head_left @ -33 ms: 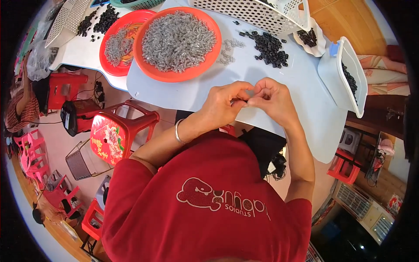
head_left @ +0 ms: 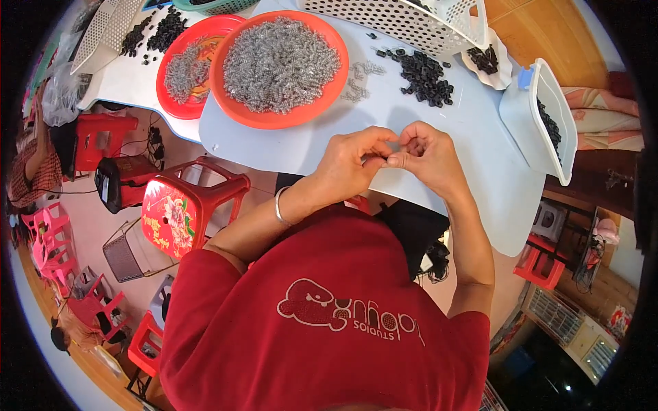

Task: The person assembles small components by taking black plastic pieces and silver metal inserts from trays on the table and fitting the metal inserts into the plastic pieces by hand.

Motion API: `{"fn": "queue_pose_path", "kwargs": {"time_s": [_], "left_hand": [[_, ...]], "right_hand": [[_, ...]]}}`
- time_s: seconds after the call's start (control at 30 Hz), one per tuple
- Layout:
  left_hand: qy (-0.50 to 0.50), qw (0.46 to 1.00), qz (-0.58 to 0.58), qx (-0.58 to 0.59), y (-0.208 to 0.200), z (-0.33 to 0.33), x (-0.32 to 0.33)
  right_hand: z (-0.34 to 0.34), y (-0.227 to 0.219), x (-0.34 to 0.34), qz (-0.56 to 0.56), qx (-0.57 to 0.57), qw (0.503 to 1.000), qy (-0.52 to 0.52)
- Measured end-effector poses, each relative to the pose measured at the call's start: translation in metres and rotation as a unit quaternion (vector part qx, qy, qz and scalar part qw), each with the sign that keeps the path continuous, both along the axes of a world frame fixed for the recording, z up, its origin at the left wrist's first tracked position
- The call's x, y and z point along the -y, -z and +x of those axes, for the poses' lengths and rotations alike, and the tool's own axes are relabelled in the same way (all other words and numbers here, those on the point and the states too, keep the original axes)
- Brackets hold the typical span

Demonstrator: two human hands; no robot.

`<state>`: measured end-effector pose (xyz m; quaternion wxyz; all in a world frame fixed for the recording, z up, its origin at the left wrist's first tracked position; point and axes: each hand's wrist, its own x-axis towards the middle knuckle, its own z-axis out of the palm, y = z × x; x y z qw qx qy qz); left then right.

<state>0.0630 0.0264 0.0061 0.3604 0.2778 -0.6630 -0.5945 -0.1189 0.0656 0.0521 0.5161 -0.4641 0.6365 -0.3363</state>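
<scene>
My left hand [head_left: 348, 163] and my right hand [head_left: 433, 159] meet fingertip to fingertip above the near part of the light blue tabletop [head_left: 480, 205]. Both are pinched closed. Whatever lies between the fingers is too small and hidden to name. Beyond my left hand, an orange-red round tray [head_left: 218, 85] bears a heap of small metal springs [head_left: 281, 65]. Several loose springs [head_left: 358, 81] lie on the table right of the tray. Past my right hand is a pile of small black plastic parts [head_left: 426, 77].
A red plate [head_left: 164, 96] with springs sits partly under the tray. A white perforated basket [head_left: 404, 27] stands at the back. At the right are a scalloped dish [head_left: 500, 77] and a pale bin [head_left: 517, 103] with black parts. A red stool [head_left: 171, 219] stands left.
The fingers of my right hand have shifted slightly at the pinch, with the thumb straighter. My left hand has hardly moved.
</scene>
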Motion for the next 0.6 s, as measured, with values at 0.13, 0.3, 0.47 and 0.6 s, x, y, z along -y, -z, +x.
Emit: {"fn": "queue_pose_path", "kwargs": {"time_s": [0.13, 0.3, 0.47, 0.6], "left_hand": [[-0.012, 0.992, 0.098, -0.082, 0.009, -0.001, 0.009], [0.043, 0.952, 0.240, -0.183, 0.007, 0.011, 0.020], [0.048, 0.951, 0.255, -0.171, 0.001, 0.015, 0.022], [0.049, 0.950, 0.261, -0.161, 0.001, 0.016, 0.023]], "right_hand": [[0.000, 0.012, 0.007, -0.058, -0.055, 0.995, 0.055], [-0.003, 0.024, 0.034, -0.315, -0.329, 0.888, 0.071], [-0.012, 0.036, 0.052, -0.322, -0.390, 0.861, 0.055], [-0.015, 0.037, 0.058, -0.298, -0.406, 0.863, 0.034]]}}
